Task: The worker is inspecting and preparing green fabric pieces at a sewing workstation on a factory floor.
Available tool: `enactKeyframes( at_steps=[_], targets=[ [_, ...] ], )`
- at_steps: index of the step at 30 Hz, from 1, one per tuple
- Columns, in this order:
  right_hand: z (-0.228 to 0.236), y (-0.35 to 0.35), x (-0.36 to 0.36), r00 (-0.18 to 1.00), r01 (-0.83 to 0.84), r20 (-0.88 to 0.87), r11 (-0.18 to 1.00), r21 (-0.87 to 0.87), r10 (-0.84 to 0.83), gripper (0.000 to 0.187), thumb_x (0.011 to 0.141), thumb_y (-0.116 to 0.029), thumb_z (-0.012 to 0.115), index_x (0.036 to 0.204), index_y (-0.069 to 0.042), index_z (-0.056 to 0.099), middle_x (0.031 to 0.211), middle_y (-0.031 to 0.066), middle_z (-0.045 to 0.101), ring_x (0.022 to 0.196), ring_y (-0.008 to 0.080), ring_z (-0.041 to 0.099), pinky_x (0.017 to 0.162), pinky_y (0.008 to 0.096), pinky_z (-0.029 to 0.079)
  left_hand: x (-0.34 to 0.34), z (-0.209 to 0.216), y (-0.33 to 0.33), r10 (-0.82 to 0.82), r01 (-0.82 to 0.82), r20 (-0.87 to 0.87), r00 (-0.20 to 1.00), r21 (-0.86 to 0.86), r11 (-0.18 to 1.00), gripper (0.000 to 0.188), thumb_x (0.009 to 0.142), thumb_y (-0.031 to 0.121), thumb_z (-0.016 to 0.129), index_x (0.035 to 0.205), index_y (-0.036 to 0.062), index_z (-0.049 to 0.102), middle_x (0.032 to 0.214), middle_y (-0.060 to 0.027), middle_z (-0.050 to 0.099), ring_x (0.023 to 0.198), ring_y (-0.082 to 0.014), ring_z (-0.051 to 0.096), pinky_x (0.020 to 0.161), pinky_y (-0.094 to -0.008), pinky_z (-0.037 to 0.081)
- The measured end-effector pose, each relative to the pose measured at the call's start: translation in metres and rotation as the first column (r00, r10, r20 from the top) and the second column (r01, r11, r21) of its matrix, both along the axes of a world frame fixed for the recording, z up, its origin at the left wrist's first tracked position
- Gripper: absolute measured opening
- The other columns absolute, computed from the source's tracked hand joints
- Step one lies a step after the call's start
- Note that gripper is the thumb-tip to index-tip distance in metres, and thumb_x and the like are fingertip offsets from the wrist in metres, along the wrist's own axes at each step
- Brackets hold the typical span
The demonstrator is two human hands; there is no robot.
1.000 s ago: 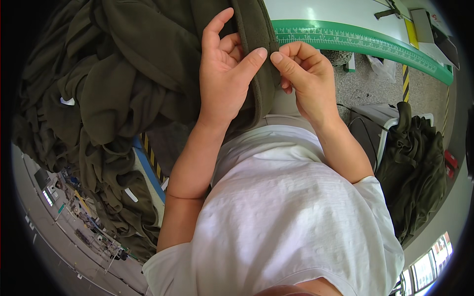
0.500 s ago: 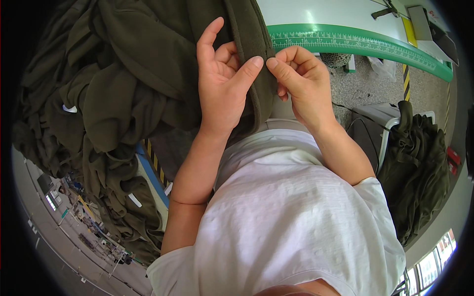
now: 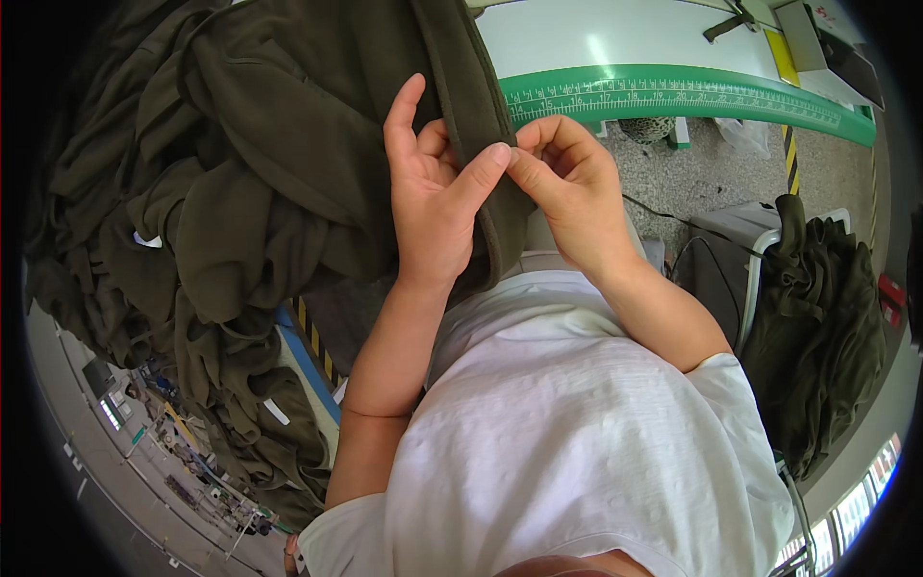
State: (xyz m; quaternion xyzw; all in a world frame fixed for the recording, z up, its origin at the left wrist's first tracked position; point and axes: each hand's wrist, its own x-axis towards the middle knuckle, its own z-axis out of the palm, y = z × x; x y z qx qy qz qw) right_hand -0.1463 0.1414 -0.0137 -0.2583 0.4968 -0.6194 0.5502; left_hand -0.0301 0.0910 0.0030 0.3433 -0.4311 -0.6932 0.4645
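Note:
A dark olive fleece-like garment [image 3: 288, 125] lies heaped over the left and hangs in front of me, with a seamed edge band [image 3: 457, 87] running between my hands. My left hand [image 3: 433, 197] grips this band, thumb on top and the curled fingers partly hidden behind the cloth, while one finger points up. At the band's right border my right hand [image 3: 574, 188] pinches with thumb and forefinger, close by the left thumb tip. Whether cloth or a thread sits in that pinch is too small to tell.
A green ruler-marked edge [image 3: 692, 88] borders the white table [image 3: 615, 38] ahead. To the right, a grey bin [image 3: 721, 231] with a pale rim stands beside more olive cloth [image 3: 817, 337]. A black cable [image 3: 663, 213] runs near the bin. Striped tape marks the floor.
The whole view has shifted, so hands and cloth sit lower in the picture. My right fingertips have come nearer to the left thumb; the left hand keeps its grip.

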Motion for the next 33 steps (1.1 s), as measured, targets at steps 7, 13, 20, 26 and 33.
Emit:
enactKeyframes(
  at_steps=[7, 13, 20, 26, 33],
  targets=[
    [0.009, 0.002, 0.004, 1.0, 0.016, -0.008, 1.0, 0.003, -0.016, 0.011, 0.084, -0.004, 0.066, 0.09, -0.004, 0.057, 0.08, -0.0048, 0.055, 0.072, 0.0015, 0.047, 0.065, 0.0158, 0.04, 0.0, 0.001, -0.002, 0.005, -0.004, -0.007, 1.0, 0.09, 0.996, 0.072, 0.082, -0.005, 0.06, 0.14, 0.0047, 0.018, 0.109, -0.0138, 0.056, 0.097, -0.0167, 0.057, 0.087, -0.0304, 0.047],
    [0.012, 0.005, 0.008, 0.996, 0.05, 0.073, 0.997, -0.056, -0.046, 0.013, 0.082, -0.002, 0.067, 0.091, -0.004, 0.058, 0.08, -0.0043, 0.056, 0.071, 0.0019, 0.048, 0.066, 0.0158, 0.04, 0.002, 0.001, -0.002, -0.01, 0.025, -0.097, 0.995, 0.155, 0.988, 0.07, 0.084, -0.004, 0.058, 0.141, 0.0059, 0.017, 0.112, -0.0152, 0.056, 0.098, -0.0182, 0.058, 0.087, -0.0314, 0.048],
    [0.014, 0.008, 0.013, 0.993, 0.058, 0.106, 0.997, -0.046, -0.053, 0.014, 0.082, -0.002, 0.067, 0.092, -0.003, 0.058, 0.08, -0.0039, 0.056, 0.072, 0.0023, 0.049, 0.066, 0.0161, 0.041, 0.005, 0.001, 0.002, -0.01, 0.038, -0.153, 0.988, 0.184, 0.982, 0.071, 0.085, -0.004, 0.057, 0.142, 0.0076, 0.016, 0.112, -0.0153, 0.056, 0.099, -0.0181, 0.058, 0.088, -0.0323, 0.048],
    [0.009, 0.01, 0.01, 0.98, 0.046, 0.193, 0.999, 0.002, -0.046, 0.012, 0.084, -0.004, 0.066, 0.092, -0.004, 0.057, 0.082, -0.0036, 0.056, 0.073, 0.0022, 0.049, 0.068, 0.0163, 0.041, 0.003, -0.004, 0.003, -0.009, 0.026, -0.11, 0.994, 0.157, 0.987, 0.073, 0.084, -0.004, 0.058, 0.142, 0.0076, 0.016, 0.113, -0.0146, 0.056, 0.1, -0.0174, 0.057, 0.088, -0.031, 0.047],
    [0.001, 0.003, 0.006, 0.984, 0.007, 0.178, 1.0, 0.011, -0.009, 0.009, 0.087, -0.006, 0.062, 0.094, -0.004, 0.056, 0.084, -0.0038, 0.055, 0.076, 0.0022, 0.048, 0.068, 0.0163, 0.039, -0.006, -0.001, -0.001, 0.026, -0.022, -0.037, 0.999, 0.093, 0.995, 0.074, 0.083, -0.005, 0.059, 0.142, 0.008, 0.017, 0.108, -0.0116, 0.057, 0.097, -0.0152, 0.057, 0.087, -0.0292, 0.047]
  ],
)
